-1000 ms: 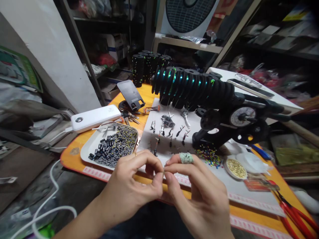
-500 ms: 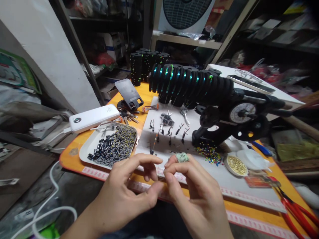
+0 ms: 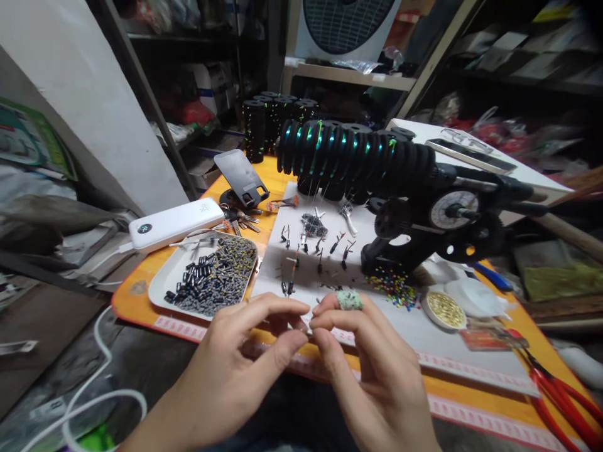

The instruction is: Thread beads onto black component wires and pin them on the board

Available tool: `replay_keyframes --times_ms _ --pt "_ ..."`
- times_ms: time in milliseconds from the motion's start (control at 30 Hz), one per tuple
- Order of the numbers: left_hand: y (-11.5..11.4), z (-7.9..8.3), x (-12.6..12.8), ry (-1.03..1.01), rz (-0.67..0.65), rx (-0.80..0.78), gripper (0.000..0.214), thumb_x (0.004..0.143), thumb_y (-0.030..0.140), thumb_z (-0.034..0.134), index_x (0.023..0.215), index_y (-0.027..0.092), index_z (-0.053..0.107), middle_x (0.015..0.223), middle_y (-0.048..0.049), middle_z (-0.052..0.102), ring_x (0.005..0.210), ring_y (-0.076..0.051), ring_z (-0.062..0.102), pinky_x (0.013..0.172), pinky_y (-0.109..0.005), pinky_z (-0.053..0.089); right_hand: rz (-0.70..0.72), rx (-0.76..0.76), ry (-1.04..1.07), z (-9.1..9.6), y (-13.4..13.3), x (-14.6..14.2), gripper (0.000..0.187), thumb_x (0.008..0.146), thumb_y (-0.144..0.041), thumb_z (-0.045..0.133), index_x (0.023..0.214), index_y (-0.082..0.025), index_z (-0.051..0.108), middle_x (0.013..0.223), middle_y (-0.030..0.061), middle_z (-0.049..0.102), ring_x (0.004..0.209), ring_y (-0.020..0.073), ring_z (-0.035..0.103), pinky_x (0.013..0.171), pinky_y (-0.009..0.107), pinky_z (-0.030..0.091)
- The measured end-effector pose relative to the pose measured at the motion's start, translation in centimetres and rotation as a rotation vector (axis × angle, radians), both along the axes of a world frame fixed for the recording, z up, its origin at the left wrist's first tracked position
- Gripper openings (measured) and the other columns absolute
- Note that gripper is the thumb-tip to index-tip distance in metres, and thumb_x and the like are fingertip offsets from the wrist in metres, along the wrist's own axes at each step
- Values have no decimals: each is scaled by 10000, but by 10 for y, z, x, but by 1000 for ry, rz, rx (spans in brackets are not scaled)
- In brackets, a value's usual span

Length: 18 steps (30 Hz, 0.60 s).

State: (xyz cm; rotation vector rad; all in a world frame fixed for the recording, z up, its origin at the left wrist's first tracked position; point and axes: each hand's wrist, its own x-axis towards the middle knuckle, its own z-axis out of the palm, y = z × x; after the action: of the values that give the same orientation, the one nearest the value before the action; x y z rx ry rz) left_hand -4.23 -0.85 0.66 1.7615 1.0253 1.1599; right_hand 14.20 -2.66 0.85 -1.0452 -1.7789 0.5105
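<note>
My left hand (image 3: 257, 358) is curled at the front edge of the table, its thumb drawn in towards the bent fingers. Facing it, my right hand (image 3: 372, 358) has thumb and index finger pressed together, fingertips almost meeting those of the left. Whatever sits between the fingertips is too small to make out. A green wrap (image 3: 349, 300) circles one right-hand finger. Just beyond the hands, several small black pieces with thin stems (image 3: 291, 285) stand or lie on a white board (image 3: 268, 270). A shallow white tray (image 3: 157, 292) of small grey and black parts is left of them.
Behind the board stands a black winding device (image 3: 358, 154) with a row of ridged black spools. Coloured beads (image 3: 393, 285), a dish of gold pieces (image 3: 445, 309) and red-handled pliers (image 3: 560, 395) lie to the right. A white power bank (image 3: 176, 223) rests at left.
My left thumb and fingers have closed in towards each other and nearer the right fingertips. Another small black piece now shows among those on the board. The view has shifted slightly.
</note>
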Motion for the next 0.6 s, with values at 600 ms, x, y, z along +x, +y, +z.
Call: replay_keyframes --times_ms 600 --pt "4 -1 -4 144 -23 236 313 903 -8 636 1088 232 713 951 -2 782 856 -115 734 801 -163 570 -13 -57 -18 -1 -1 1 154 959 -55 554 981 -201 599 920 7 606 884 113 610 828 212 492"
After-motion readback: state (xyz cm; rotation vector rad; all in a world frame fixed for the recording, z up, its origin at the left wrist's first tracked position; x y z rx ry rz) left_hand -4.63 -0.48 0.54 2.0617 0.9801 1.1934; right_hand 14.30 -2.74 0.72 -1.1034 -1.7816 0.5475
